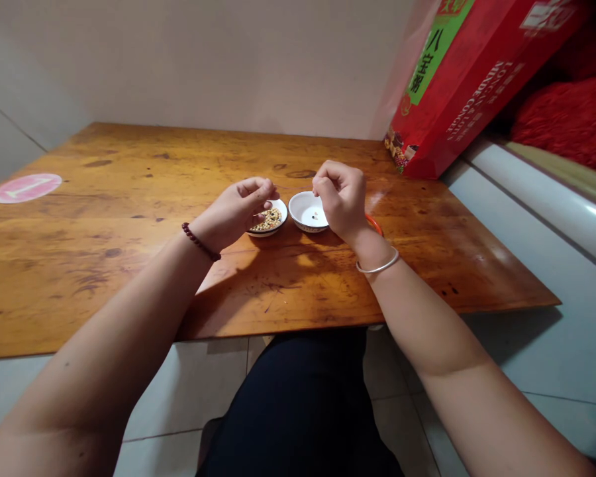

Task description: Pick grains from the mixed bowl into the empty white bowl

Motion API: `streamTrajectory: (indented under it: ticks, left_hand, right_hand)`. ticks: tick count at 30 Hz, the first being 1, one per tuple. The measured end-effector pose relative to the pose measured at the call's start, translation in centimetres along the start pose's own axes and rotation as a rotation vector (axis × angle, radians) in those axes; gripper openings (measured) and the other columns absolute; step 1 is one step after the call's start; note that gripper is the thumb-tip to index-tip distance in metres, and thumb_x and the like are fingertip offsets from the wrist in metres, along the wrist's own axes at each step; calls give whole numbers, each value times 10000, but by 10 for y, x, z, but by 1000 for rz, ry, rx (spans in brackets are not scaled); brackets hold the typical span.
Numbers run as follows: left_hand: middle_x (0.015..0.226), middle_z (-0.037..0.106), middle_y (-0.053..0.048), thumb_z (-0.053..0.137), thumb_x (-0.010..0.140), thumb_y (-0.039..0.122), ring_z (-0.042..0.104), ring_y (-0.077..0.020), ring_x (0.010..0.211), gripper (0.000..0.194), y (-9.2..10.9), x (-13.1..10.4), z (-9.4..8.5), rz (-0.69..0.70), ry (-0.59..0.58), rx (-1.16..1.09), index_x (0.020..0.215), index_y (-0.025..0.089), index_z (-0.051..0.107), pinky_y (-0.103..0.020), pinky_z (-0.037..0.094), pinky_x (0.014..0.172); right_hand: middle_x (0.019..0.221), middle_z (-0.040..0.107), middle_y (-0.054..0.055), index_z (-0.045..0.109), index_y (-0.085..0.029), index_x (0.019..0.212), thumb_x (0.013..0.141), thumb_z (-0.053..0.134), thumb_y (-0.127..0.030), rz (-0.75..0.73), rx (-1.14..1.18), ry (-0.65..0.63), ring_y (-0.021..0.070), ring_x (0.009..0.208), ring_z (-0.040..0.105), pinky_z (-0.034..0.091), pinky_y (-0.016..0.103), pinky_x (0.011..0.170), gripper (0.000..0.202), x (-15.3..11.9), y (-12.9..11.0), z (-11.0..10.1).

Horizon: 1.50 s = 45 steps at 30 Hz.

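Observation:
My left hand, with a dark bead bracelet at the wrist, hovers over a small bowl of yellowish beans with a few dark ones among them. Its thumb and forefinger press together; whatever may be between them is too small to make out. To the right, a second white bowl has only a few small light and dark pieces on its bottom. My right hand, wearing a silver bangle, is closed above that bowl's right side. Its curled fingers hide anything inside them.
An orange curved object shows partly behind my right wrist. The wooden table meets a wall at the back and carries a pink oval sticker at left. A tall red carton stands at the back right, beside a white surface.

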<state>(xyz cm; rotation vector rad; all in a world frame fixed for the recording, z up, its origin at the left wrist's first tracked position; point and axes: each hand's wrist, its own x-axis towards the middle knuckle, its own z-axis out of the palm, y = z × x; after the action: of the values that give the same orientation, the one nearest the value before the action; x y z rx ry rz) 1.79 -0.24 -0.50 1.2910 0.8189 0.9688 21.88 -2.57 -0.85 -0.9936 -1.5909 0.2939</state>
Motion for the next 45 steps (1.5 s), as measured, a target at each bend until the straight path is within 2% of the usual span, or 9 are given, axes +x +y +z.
streamTrajectory:
  ticks: [6, 11, 19, 27, 33, 36, 41, 45]
  left_hand:
    - [778, 600, 4, 899, 658, 524, 513, -74, 614, 478, 0, 0, 0, -1, -1, 11, 708, 187, 564, -172, 411, 508]
    - [775, 611, 3, 875, 692, 534, 528, -73, 626, 454, -1, 1, -2, 11, -9, 46, 721, 184, 587, -169, 428, 532]
    - [892, 704, -45, 838, 737, 530, 579, -104, 701, 391, -1, -2, -2, 44, 26, 240, 836, 185, 684, -177, 394, 544]
    - [847, 714, -46, 843, 741, 501, 595, -113, 688, 377, 3, -4, 3, 50, 32, 288, 834, 170, 687, -199, 407, 558]
    - [798, 719, -47, 911, 660, 486, 634, -129, 696, 436, 2, -5, 6, 78, -10, 257, 826, 147, 691, -227, 487, 637]
    - [871, 749, -78, 918, 639, 512, 676, -152, 762, 483, -1, -4, 4, 88, -42, 221, 856, 140, 699, -237, 509, 678]
    - [905, 760, -96, 941, 604, 494, 707, -177, 836, 499, -4, -2, 4, 91, -35, 169, 853, 132, 703, -268, 533, 764]
    - [929, 760, -94, 946, 607, 465, 709, -189, 895, 481, -1, -3, 5, 105, -42, 156, 872, 136, 718, -294, 538, 835]
  right_hand:
    - [625, 470, -4, 453, -234, 591, 913, 547, -357, -6, -13, 6, 132, 623, 438, 417, 300, 620, 358, 0, 1, 1]
    - [624, 457, -13, 444, -229, 592, 916, 545, -294, -20, 12, 5, 125, 610, 423, 399, 298, 618, 345, 0, 1, 1]
    - [624, 466, -17, 446, -230, 599, 928, 544, -304, -1, 0, -12, 127, 618, 434, 399, 296, 629, 352, 0, 0, 0]
    - [587, 525, -27, 529, -215, 605, 877, 582, -308, 10, -64, -150, 114, 589, 456, 347, 281, 600, 292, 1, 1, 6]
    - [589, 573, -29, 645, -189, 639, 862, 612, -306, 105, -24, -341, 105, 594, 476, 341, 264, 597, 254, 0, 2, 9]
    - [555, 553, -35, 651, -184, 650, 873, 618, -341, 202, 67, -380, 102, 564, 470, 336, 249, 560, 275, 0, 1, 11]
    - [475, 507, -45, 627, -186, 638, 881, 616, -311, 373, 286, -444, 95, 476, 446, 332, 235, 488, 274, 3, 1, 16]
    - [530, 539, -39, 619, -190, 644, 846, 679, -369, 484, 443, -466, 89, 476, 454, 363, 228, 477, 276, 6, 3, 17]
